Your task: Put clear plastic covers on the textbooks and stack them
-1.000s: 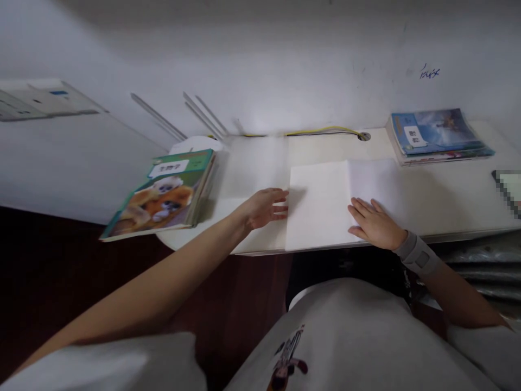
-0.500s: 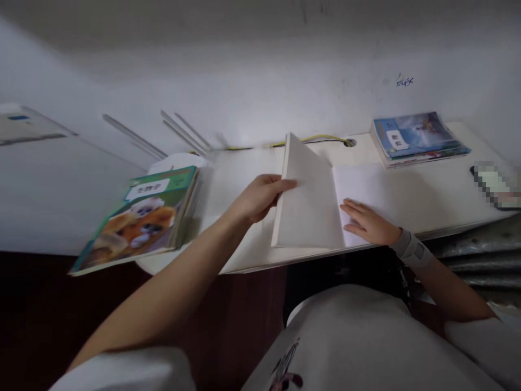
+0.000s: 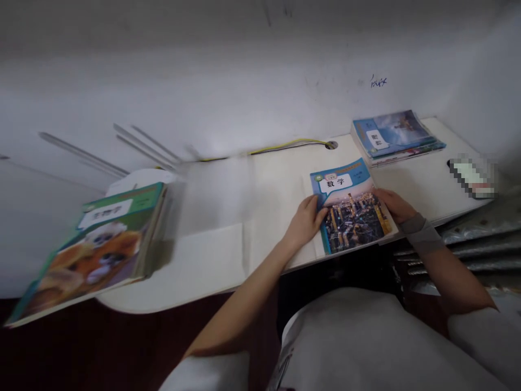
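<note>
A mathematics textbook point(image 3: 354, 214) with a blue-edged cover and a city picture lies closed, face up, near the front edge of the white desk point(image 3: 211, 260). My left hand point(image 3: 304, 221) holds its left edge, with the thumb over the cover. Along the opposite edge, my right hand point(image 3: 394, 207) grips the book, its fingertips partly hidden. A grey band point(image 3: 415, 224) circles my right wrist.
At the left lies a stack topped by a green biology textbook point(image 3: 101, 244), overhanging the desk. Blue-covered books point(image 3: 396, 136) are stacked at the back right, near a blurred phone point(image 3: 474, 176). A yellow cable point(image 3: 285, 145) runs along the wall to a hole.
The book was open at blank pages, my left hand lifting one side and my right lying flat; now it is closed, cover up, between both hands. The view has shifted rightward.
</note>
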